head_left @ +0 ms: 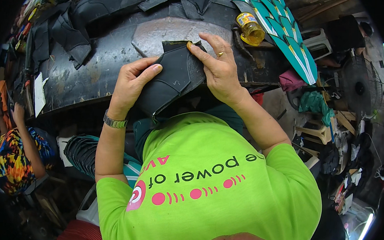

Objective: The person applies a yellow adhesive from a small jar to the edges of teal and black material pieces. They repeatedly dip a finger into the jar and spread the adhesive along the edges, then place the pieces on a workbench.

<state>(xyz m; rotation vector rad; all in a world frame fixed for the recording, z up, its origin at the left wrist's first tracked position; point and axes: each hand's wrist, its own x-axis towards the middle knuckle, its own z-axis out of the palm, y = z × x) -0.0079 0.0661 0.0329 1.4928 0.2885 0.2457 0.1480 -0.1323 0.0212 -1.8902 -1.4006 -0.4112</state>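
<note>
A black, leather-like cut piece (170, 81) with stitched seam lines is tilted up at the near edge of the work table. My left hand (130, 83) is closed on its left side, with the thumb lying on top. My right hand (223, 73) grips the upper right corner. One of its fingertips, stained yellowish-brown, presses on the top edge, while another finger sticks out past it. The fingers beneath the piece are hidden. Beyond my right hand, an open jar of amber, glue-like stuff (253, 35) leans on its side.
Several similar black pieces (107, 2) are heaped along the table's (93, 81) far side. Overlapping teal pieces with white stripes (295, 49) lie at the far right. A standing fan (360, 88) and plastic stools (312, 131) are on the right. At far left, another person (20, 153) works.
</note>
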